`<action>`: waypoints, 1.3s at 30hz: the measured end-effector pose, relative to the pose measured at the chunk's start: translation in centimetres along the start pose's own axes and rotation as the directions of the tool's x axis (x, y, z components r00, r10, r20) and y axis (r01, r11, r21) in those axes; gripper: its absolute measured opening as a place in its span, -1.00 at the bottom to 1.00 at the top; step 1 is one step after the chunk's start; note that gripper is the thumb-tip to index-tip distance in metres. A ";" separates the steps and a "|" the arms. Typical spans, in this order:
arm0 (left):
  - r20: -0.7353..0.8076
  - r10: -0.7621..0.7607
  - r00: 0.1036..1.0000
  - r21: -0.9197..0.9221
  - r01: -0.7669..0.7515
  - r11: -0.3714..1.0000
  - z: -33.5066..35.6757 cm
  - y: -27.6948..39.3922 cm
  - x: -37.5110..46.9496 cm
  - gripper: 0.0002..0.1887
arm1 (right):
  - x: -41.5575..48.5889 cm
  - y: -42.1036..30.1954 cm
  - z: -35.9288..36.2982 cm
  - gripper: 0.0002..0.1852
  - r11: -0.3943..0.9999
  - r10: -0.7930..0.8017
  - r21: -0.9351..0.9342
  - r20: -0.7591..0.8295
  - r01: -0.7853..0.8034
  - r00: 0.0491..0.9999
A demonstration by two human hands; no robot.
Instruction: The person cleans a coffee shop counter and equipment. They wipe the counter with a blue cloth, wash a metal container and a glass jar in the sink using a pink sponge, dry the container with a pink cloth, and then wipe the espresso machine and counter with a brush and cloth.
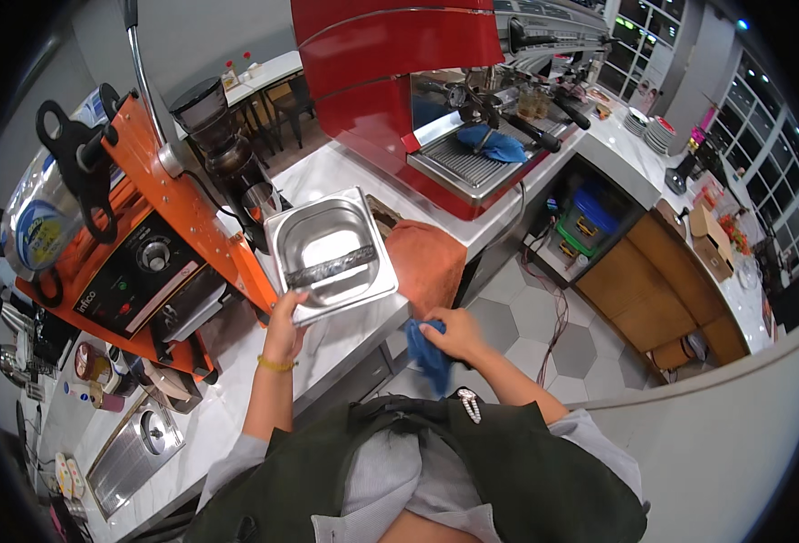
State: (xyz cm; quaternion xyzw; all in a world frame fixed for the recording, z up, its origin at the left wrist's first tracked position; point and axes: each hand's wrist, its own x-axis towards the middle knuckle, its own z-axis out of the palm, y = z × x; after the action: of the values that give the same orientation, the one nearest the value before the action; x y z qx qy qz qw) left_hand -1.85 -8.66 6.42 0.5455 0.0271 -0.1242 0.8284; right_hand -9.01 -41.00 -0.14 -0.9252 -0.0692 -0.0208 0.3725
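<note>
My left hand (284, 330) grips the near-left corner of a square stainless steel knock box (386, 265), tilted above the marble counter. A dark ridged bar (331, 267) spans its basin, and no coffee grounds show inside. In my right hand (455, 332) a blue cloth (430, 356) is bunched, its end hanging past the counter's front edge. Just beyond that hand, a brown-orange cloth (430, 261) drapes over the counter edge. Part of a dark wooden item (381, 212) shows behind the knock box; the rest is hidden.
A red espresso machine (393, 102) stands beyond, with another blue cloth (493, 144) on its drip tray (464, 163). Left are a coffee grinder (226, 149) and an orange press-like appliance (169, 224). A rinser tray (135, 455) is set into the marble counter (236, 387). Cables (555, 326) cross the floor.
</note>
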 end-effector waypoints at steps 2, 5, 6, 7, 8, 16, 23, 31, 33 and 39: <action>-0.043 -0.034 0.998 0.128 0.039 0.991 2.0 0.1 3.8 -0.62 | 1.4 0.9 -1.4 -0.46 0.982 0.064 -0.168 -0.101 -0.081 0.993; -0.135 -0.040 0.990 0.285 0.077 0.955 4.6 -0.6 8.2 -0.59 | 4.8 1.9 -0.9 -0.41 0.969 0.006 -0.248 0.072 0.012 0.997; -0.161 -0.035 0.986 0.323 0.086 0.942 5.3 -1.2 9.1 -0.58 | 5.6 2.4 -0.4 -0.46 0.954 -0.091 -0.285 0.028 0.095 0.995; -0.199 -0.032 0.980 0.339 0.100 0.935 6.0 -1.7 10.1 -0.60 | 6.4 2.8 0.1 -0.50 0.948 -0.074 -0.305 0.052 0.087 0.996; -0.233 -0.026 0.972 0.350 0.109 0.930 6.5 -2.1 10.9 -0.62 | 6.8 3.5 0.2 -0.52 0.959 -0.126 -0.249 0.050 0.134 0.991; -0.487 0.160 0.859 0.529 0.144 0.836 9.5 -4.8 14.0 -0.51 | 8.7 7.1 -2.0 -0.43 0.929 -0.369 0.173 0.449 0.326 0.814; -0.347 0.235 0.908 0.797 0.154 0.584 8.3 -6.7 16.7 -0.56 | 9.3 11.2 -4.0 -0.46 0.922 -0.382 0.307 0.608 0.237 0.696; -0.511 0.362 0.780 0.856 0.423 0.298 10.8 -6.7 16.4 -0.45 | 8.6 15.6 -13.1 -0.59 0.966 -0.093 0.259 0.432 -0.024 0.897; -0.520 0.319 0.792 0.854 0.485 0.189 11.6 -6.2 16.2 -0.34 | 8.3 15.6 -15.7 -0.62 0.969 -0.014 0.236 0.341 -0.071 0.940; -0.444 0.425 0.789 0.878 0.478 0.030 11.8 -7.5 15.3 -0.22 | 7.5 13.3 -18.8 -0.69 0.760 0.129 0.648 -0.078 -0.048 0.989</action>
State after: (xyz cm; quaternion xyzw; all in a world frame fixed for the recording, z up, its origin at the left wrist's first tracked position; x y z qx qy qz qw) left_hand 10.14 -24.89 1.72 0.9656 0.2110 0.0614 0.1390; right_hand 0.59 -62.66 4.96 -0.7406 -0.0063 -0.0326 0.6712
